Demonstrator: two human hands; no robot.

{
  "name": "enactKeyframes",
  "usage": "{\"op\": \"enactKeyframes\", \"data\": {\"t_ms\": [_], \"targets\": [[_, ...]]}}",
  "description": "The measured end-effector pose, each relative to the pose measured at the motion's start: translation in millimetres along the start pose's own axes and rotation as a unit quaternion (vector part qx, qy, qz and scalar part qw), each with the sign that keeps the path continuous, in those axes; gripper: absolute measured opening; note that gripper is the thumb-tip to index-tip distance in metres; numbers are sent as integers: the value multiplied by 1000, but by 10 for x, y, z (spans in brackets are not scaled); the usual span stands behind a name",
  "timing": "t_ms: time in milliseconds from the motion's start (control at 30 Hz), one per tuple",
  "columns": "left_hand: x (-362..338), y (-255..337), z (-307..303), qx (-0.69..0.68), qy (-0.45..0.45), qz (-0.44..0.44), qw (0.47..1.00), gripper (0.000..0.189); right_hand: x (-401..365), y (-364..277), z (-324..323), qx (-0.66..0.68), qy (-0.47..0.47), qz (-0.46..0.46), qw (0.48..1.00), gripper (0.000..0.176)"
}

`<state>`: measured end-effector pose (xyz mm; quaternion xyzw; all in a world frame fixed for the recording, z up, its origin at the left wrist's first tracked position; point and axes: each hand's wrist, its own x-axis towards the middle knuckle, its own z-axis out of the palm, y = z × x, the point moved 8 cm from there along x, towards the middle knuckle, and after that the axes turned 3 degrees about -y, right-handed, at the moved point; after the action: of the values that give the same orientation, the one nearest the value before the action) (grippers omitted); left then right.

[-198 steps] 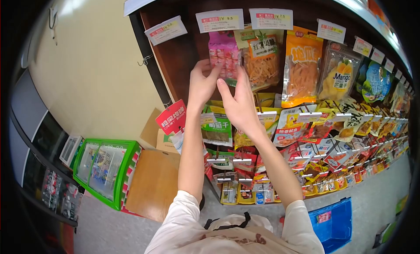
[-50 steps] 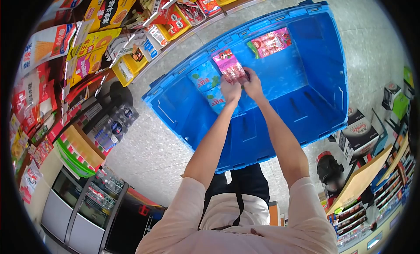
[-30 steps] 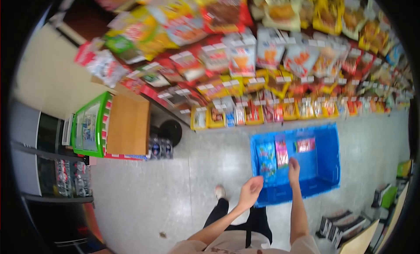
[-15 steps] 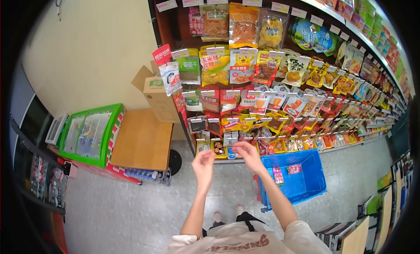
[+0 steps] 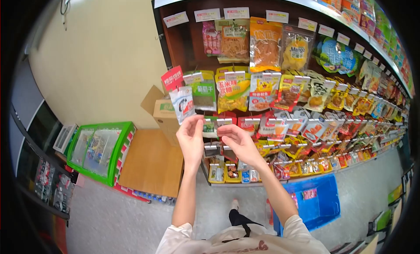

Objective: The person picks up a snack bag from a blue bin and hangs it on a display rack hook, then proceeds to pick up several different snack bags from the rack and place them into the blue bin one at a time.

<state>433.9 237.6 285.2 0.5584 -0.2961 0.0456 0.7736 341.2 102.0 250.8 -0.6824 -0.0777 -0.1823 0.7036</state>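
Before the snack rack (image 5: 183, 48) (grey floor (image 5: 131, 219) below) hover left hand (image 5: 191, 139) and right hand (image 5: 238, 144); fingers (image 5: 225, 129) half-curled, empty.

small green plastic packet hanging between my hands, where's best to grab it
Probably pinch the small green plastic packet by its lower side edges, coming from the front: it hangs flat by its top edge, face outward, with the left hand and right hand on either side.

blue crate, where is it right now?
Head view, lower right: the blue crate sits on the floor, just below the bottom row of snack packets.
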Motion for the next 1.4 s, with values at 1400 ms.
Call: {"op": "enactKeyframes", "data": {"t_ms": [1400], "targets": [[3470,-307,745,209,-143,107,961,40,2580,-568,-565,-295,76,-155,940,64]]}}
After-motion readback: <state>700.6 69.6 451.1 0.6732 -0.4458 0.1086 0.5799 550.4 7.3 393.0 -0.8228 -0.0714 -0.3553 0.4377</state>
